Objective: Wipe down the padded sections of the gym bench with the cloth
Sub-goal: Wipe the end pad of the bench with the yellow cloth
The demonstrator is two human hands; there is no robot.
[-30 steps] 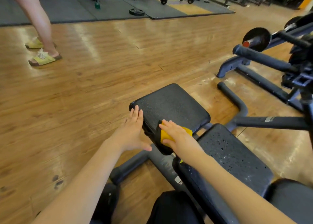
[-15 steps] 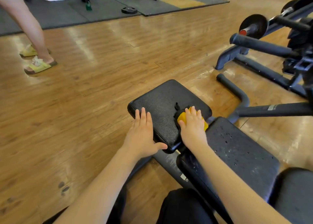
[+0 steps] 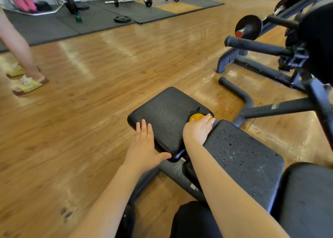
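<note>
Cloth (image 3: 196,117), one, under right hand (image 3: 197,130) on one of three pads (image 3: 169,118).

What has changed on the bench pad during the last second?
The right hand slid the yellow cloth from the near left corner of the small pad across its top to the right edge. The left hand stayed flat against the pad's left side. The larger pad is still wet.
</note>
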